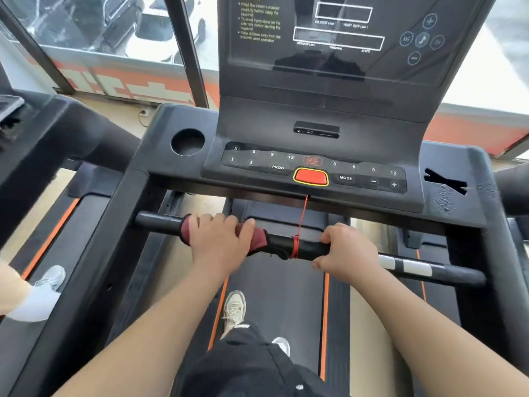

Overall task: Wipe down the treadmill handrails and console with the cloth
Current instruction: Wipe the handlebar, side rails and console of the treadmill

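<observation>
A black front handrail [156, 220] runs across the treadmill below the console [315, 170]. A dark red cloth [257, 236] is wrapped around the bar's left half, and my left hand [220, 239] is closed over it. My right hand [347, 252] grips the bar just right of centre, beside a red safety cord [296, 247] wound around the rail. The cord runs up to the underside of the console. The console has a red stop button [311, 176], number keys and a dark upright screen [343, 38].
A round cup holder [187, 141] sits left of the keys; a worn tray [446, 184] lies at the right. Silver grip sensors [406, 266] mark the bar's right part. My feet stand on the belt [286, 296]. Another person's leg and shoe [43, 285] are on the neighbouring treadmill at left.
</observation>
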Tool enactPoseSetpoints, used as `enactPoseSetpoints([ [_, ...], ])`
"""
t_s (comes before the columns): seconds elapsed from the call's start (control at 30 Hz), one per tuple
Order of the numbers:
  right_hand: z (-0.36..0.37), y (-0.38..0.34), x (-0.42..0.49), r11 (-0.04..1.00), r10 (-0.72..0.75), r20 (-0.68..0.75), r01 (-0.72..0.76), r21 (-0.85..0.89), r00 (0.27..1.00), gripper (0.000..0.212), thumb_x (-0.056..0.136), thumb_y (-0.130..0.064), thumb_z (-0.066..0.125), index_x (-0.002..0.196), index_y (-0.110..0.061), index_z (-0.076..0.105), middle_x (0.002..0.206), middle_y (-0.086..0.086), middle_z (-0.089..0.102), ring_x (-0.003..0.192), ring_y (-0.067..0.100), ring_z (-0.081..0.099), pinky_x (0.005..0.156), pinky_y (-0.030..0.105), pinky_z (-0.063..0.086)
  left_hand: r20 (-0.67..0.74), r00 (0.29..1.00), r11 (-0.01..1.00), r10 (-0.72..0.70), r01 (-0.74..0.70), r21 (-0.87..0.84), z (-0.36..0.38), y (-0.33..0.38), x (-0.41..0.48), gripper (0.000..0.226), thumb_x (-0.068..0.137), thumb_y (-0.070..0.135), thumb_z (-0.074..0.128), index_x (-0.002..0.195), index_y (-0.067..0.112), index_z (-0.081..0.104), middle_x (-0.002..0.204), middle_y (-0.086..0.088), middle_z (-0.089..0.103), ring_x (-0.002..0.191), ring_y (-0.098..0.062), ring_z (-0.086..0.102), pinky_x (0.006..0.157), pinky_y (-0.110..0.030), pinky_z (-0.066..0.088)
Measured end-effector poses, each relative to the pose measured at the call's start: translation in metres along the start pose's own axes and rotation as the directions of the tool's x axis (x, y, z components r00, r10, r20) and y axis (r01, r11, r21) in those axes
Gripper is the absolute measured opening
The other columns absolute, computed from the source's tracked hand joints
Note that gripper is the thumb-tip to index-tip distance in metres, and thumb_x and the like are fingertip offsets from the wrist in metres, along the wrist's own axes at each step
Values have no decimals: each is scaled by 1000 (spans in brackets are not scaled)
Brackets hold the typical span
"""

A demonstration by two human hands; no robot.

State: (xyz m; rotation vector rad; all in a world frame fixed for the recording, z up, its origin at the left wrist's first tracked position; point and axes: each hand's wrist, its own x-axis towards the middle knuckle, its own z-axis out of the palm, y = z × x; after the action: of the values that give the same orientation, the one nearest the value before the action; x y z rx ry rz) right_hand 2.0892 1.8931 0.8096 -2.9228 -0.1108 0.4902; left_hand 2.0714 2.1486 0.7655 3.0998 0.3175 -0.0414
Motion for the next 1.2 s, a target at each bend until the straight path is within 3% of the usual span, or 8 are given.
enactPoseSetpoints([
  [0.13, 2, 0, -1, 1000, 10, -6, -10, -11, 1000, 40, 69, -49, 80, 100, -28, 65, 98, -11, 55, 98, 16, 53, 68, 30, 48, -31, 979, 965, 200, -202, -167, 7, 50, -32, 56, 93, 73, 33, 105, 28, 65, 109, 4, 66, 107, -27, 53, 115, -54, 25],
  [0.23, 4, 1, -1, 1000, 7, -29, -7, -3, 1000, 38, 70, -49, 79, 100, -29, 65, 97, -12, 53, 95, 15, 53, 64, 29, 46, 33, 951, 947, 307, -302, -107, 6, 20, -19, 69, 89, 82, 28, 121, 30, 60, 117, 5, 63, 116, -26, 53, 121, -54, 16],
  [0.4, 8, 2, -4, 1000, -17, -57, 18, 23, 998, 36, 73, -46, 77, 103, -29, 66, 97, -12, 53, 96, 15, 54, 66, 29, 45, -121, 990, 991, 72, -85, -103, 11, -57, 7, 52, 101, 57, 32, 86, 25, 69, 86, 1, 68, 95, -29, 60, 118, -53, 25],
  [0.5, 9, 2, -5, 1000, -13, -64, 15, 21, 998, 39, 73, -47, 78, 105, -30, 66, 99, -12, 53, 98, 15, 54, 68, 29, 46, -240, 970, 978, -41, -11, -210, 18, -42, 0, 40, 103, 39, 40, 78, 23, 66, 80, 3, 65, 90, -28, 57, 117, -56, 25],
  [0.77, 16, 6, -6, 999, -35, -95, 37, 23, 995, 44, 75, -48, 78, 113, -28, 67, 102, -12, 56, 103, 15, 53, 74, 32, 49, -185, 973, 916, 140, -198, -349, 31, 49, -67, 49, 106, 39, 32, 147, 21, 51, 149, 4, 50, 145, -28, 35, 125, -56, 11],
  [0.9, 13, 4, -5, 1000, -17, -86, 19, 22, 996, 43, 75, -47, 79, 112, -29, 67, 100, -12, 56, 103, 15, 53, 72, 31, 46, -87, 966, 945, 243, -256, -203, 15, 39, -35, 51, 102, 57, 33, 127, 27, 64, 125, 1, 65, 121, -30, 54, 119, -55, 23],
  [1.07, 10, 2, -7, 1000, -13, -70, 15, 24, 997, 43, 75, -48, 79, 111, -29, 68, 101, -12, 56, 102, 15, 52, 73, 30, 44, 408, 893, 981, 192, -159, -113, -20, 55, 24, 82, 86, 79, 12, 94, 24, 72, 92, -5, 70, 85, -29, 62, 83, -36, 45],
  [1.2, 14, 4, -13, 996, -13, -92, 21, 83, 996, 48, 78, -47, 79, 119, -27, 66, 107, -10, 56, 108, 17, 52, 81, 32, 47, 280, 921, 960, 271, -239, -145, -14, 61, 8, 75, 88, 82, 15, 92, 29, 70, 88, 3, 70, 90, -25, 63, 88, -40, 41],
])
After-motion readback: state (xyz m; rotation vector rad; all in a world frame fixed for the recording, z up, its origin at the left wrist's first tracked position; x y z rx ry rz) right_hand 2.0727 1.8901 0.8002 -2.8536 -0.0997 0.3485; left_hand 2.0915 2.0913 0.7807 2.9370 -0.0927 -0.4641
